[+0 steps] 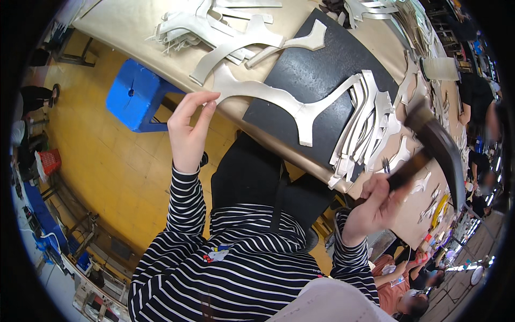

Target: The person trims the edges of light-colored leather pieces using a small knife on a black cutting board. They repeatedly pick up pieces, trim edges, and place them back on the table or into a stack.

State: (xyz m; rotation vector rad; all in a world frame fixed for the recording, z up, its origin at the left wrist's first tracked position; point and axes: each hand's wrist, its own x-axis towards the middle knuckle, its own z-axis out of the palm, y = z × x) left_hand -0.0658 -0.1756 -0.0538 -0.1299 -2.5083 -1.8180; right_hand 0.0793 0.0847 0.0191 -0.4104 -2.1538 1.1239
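A forked white piece (279, 98) is laid across a black board (332, 51) on the table (120, 19). Its left end, reaching past the board to the table's near edge, is pinched between thumb and finger by the left grip (189, 129). By the right grip (378, 206), closed around its handle, a hammer (441, 142) is held up over the right part of the table; its dark, curved head is blurred. Along the board's right side, a stack (367, 121) of white strips is fanned out, near the piece's right tip. On the far part of the board, a smaller strip (308, 40) is seen, and at its upper left a pile (196, 21) of pale pieces is heaped. To the right, a pale roll (441, 68) is placed. On the yellow floor (107, 177), a blue stool (131, 94) is set beside the table. At the lower right, a person in an orange top (394, 282) is seen.
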